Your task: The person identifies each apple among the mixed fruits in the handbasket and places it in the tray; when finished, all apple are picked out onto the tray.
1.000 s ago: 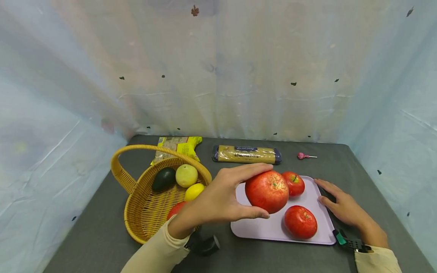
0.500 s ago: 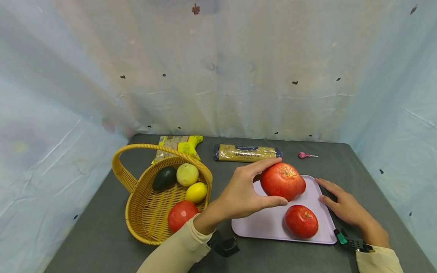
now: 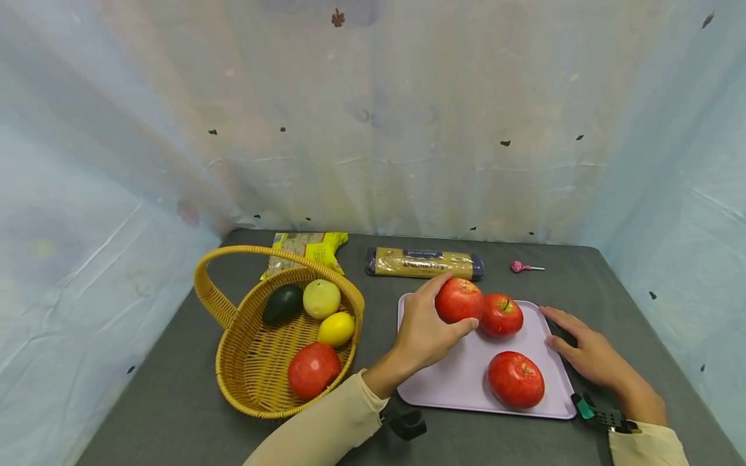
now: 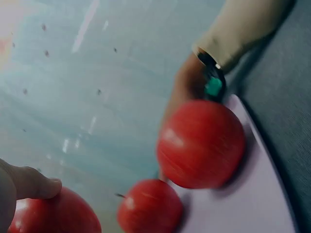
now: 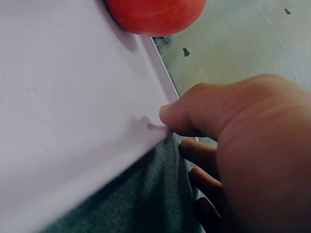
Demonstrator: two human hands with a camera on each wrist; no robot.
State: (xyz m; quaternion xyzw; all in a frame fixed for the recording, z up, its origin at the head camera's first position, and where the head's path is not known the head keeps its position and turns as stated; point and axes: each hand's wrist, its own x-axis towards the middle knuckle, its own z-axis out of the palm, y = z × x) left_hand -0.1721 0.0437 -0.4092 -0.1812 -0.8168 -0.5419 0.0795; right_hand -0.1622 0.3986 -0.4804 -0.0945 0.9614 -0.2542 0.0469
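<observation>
My left hand (image 3: 427,327) grips a large pomegranate-like red fruit (image 3: 460,301) with a yellowish patch on top, at the lilac tray's (image 3: 449,388) far left part. Whether it touches the tray I cannot tell. In the left wrist view one digit lies over the held fruit (image 4: 60,216). Right beside it sits a red apple (image 3: 501,316) with a stem; a similar large red fruit (image 3: 515,380) lies near the tray's front. My right hand (image 3: 591,353) rests at the tray's right edge, its thumb on the rim in the right wrist view, fingers outside it.
A wicker basket (image 3: 224,362) on the left holds an avocado (image 3: 283,304), a pale green round fruit (image 3: 322,299), a lemon (image 3: 336,329) and a red fruit (image 3: 314,370). Behind lie a yellow bag (image 3: 305,249), a spaghetti pack (image 3: 424,263) and a lollipop (image 3: 519,266).
My left hand has carried the red fruit rightward from near the basket, then lowered it away from me toward the tray's far left, beside the apple. The right hand has stayed at the tray edge.
</observation>
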